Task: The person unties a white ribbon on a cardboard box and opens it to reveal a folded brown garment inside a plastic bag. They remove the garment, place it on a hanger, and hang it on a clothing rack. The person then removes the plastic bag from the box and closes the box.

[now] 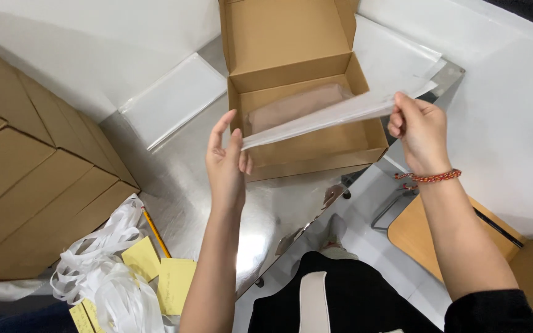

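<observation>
Clear plastic sheet (pixel 334 114) stretches across the middle of the frame, above the open cardboard box (pixel 306 154). The right hand (pixel 419 132) pinches its upper-right end with closed fingers; the left hand (pixel 226 163) grips its lower-left end, fingers fairly straight. Lower left lie yellow notes (pixel 175 280), a pencil (pixel 155 233) and white strips (pixel 103 271).

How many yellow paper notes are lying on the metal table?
3: one yellow note beside the pencil, one right of it, one at the bottom edge. White strips may hide more.
</observation>
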